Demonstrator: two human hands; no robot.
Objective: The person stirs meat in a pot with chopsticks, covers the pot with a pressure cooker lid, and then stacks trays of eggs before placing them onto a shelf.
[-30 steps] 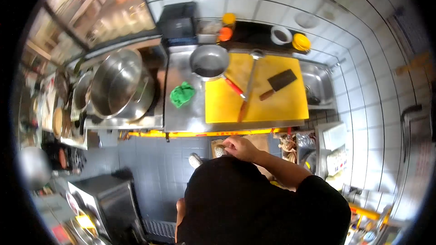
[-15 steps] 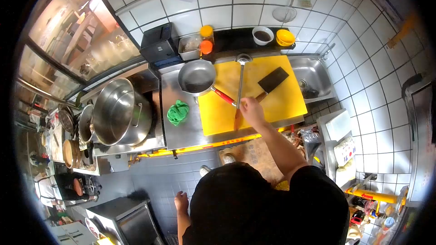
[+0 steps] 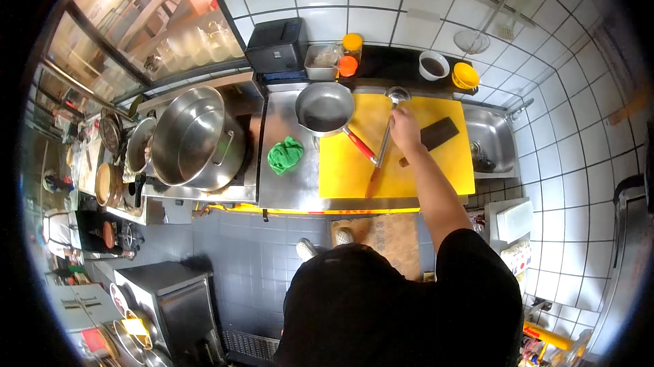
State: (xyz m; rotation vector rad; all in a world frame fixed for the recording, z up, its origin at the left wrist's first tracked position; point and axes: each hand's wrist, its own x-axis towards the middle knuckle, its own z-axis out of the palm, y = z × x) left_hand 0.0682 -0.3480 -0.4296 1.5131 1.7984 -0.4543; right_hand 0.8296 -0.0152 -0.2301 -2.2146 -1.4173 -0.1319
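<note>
My right hand (image 3: 405,127) is over the yellow cutting board (image 3: 436,180), its fingers closed round the upper handle of a metal ladle (image 3: 398,94), just below the bowl. The ladle lies along the board, its brown handle end toward the front edge. Right of the hand lies a cleaver (image 3: 439,133), partly covered by my forearm. A grey pan (image 3: 325,107) with a red handle stands at the board's left corner, the handle reaching toward the ladle. My left hand does not show.
A green cloth (image 3: 285,155) lies on the steel counter, right of a large pot (image 3: 197,139). The sink (image 3: 492,139) is right of the board. Behind stand a white bowl (image 3: 433,66), yellow bowls (image 3: 465,76) and lidded jars (image 3: 347,65).
My right hand has moved from near my body, over the board's front part, up to the ladle's upper handle. My left hand, seen low at the left half a second ago, is out of sight.
</note>
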